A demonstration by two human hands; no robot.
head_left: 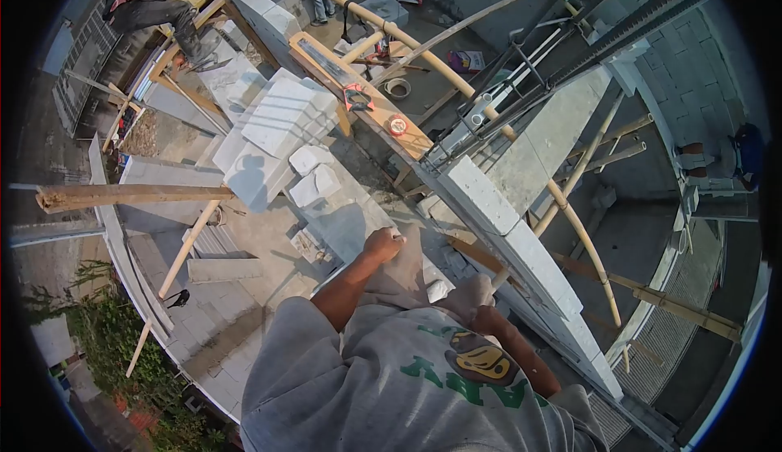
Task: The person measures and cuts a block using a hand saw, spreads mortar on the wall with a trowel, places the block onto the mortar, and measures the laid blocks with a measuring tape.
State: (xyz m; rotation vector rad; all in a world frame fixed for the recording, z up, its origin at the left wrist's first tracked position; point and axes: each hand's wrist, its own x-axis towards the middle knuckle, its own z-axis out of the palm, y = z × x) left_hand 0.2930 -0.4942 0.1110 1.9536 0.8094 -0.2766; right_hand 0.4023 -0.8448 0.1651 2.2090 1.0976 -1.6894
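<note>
My left hand (384,244) is closed, fingers curled, just beside the grey-brown trouser leg (405,266). Whatever it may hold is too small to make out. My right hand (487,320) is low by my body against a dusty grey shape, and its fingers do not show clearly. A pale block wall (513,248) runs along my right side. Ahead on the left stand stacked white blocks (281,122), with two smaller block pieces (314,177) beside them.
A wooden plank (383,118) carries a red-handled tool (357,98) and a red-and-white tape measure (397,125). Bamboo poles (423,49) and steel bars (521,61) cross above the rooms. A rough timber (130,197) juts in from the left. Other people (151,12) are further off.
</note>
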